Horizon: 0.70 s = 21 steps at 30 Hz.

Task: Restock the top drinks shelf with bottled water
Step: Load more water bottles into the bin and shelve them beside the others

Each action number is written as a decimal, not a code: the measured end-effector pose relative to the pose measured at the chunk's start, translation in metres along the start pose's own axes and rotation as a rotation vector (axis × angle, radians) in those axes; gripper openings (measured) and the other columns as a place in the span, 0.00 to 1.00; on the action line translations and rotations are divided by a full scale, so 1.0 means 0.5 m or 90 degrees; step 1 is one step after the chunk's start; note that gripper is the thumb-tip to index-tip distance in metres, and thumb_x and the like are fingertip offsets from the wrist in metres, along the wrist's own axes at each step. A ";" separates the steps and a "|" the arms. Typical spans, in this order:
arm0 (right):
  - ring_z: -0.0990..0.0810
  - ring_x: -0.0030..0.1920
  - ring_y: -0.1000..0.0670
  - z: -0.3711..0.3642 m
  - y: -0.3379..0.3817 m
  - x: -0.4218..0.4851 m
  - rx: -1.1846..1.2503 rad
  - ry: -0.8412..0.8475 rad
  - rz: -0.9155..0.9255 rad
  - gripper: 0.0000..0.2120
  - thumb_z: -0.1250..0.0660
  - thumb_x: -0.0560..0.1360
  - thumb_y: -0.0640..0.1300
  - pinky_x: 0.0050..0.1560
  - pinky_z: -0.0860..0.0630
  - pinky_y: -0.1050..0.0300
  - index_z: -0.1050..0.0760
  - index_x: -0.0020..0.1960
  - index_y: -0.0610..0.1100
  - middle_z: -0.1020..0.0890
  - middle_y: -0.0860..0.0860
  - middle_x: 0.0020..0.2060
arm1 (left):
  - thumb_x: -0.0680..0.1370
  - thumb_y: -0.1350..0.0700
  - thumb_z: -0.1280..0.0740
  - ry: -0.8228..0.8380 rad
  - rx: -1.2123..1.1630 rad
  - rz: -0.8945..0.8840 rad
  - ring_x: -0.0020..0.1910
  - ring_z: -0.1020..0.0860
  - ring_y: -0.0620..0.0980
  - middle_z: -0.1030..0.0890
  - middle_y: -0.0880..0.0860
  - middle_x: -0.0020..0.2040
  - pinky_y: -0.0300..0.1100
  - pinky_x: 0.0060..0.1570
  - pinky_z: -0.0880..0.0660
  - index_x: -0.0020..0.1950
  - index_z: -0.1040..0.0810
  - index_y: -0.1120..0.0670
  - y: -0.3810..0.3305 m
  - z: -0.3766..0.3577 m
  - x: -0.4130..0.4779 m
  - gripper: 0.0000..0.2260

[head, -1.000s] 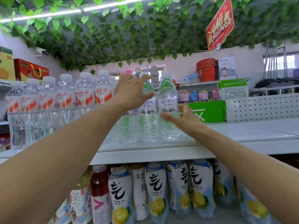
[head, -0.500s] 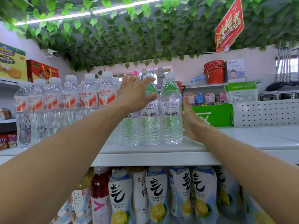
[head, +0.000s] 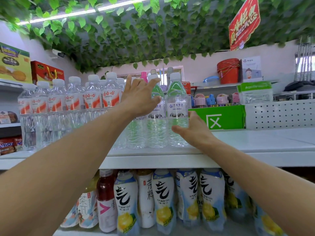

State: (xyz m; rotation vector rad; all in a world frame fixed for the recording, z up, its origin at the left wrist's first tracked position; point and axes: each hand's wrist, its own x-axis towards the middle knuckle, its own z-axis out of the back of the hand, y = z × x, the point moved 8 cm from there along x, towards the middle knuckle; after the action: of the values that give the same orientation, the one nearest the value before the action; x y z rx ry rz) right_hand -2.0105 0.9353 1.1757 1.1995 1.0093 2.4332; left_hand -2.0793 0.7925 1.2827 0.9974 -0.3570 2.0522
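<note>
The end water bottle [head: 177,101] is clear, green-tinted plastic with a white cap, a white label with blue print above a band of mountains, and rippled lower walls. It stands upright near the front edge of the white top shelf [head: 255,145], last in a line of like bottles.

The right hand [head: 196,132] lies against the bottle's lower right side. Its fingers run straight up the flank and the thumb is spread wide across the front, so nothing is clamped. The left hand [head: 139,97], up and to the left of the end bottle, has its fingers apart over the shoulders of the neighbouring green-tinted bottles [head: 156,132]. I cannot tell whether its palm touches them.

Further left of the end bottle is a packed row of red-labelled water bottles [head: 92,101]. To its right, open white shelf top runs to the picture's edge, with a green carton [head: 226,114] set back behind it.

The left hand and forearm hide most of the neighbours' labels and one neighbour's lower half. Below the end bottle, lemon-drink bottles [head: 162,198] are cut off at the picture's bottom edge.
</note>
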 end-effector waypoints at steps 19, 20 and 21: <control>0.24 0.60 0.49 0.165 0.080 -0.336 -0.338 -0.127 0.185 0.22 0.36 0.79 0.54 0.50 0.29 0.53 0.33 0.70 0.48 0.23 0.52 0.62 | 0.80 0.46 0.36 -0.126 -0.297 0.017 0.56 0.23 0.46 0.22 0.44 0.59 0.50 0.50 0.24 0.69 0.30 0.45 -0.131 0.040 -0.405 0.18; 0.23 0.59 0.49 0.174 0.073 -0.369 -0.346 -0.122 0.168 0.21 0.36 0.79 0.54 0.51 0.28 0.52 0.32 0.70 0.49 0.23 0.53 0.62 | 0.80 0.45 0.36 -0.099 -0.292 0.021 0.56 0.23 0.47 0.22 0.43 0.59 0.49 0.48 0.24 0.70 0.30 0.45 -0.141 0.030 -0.431 0.19; 0.23 0.59 0.49 0.182 0.061 -0.402 -0.355 -0.116 0.147 0.20 0.36 0.79 0.54 0.51 0.27 0.52 0.31 0.69 0.50 0.22 0.53 0.61 | 0.80 0.45 0.36 -0.070 -0.285 0.023 0.56 0.22 0.47 0.22 0.43 0.59 0.48 0.47 0.24 0.70 0.30 0.45 -0.152 0.020 -0.456 0.19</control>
State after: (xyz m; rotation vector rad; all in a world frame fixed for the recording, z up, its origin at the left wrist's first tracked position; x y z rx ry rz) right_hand -1.8108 0.8580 1.1139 1.3418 0.1205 2.4625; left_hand -1.9333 0.7107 1.1097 0.8297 -0.8547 1.8365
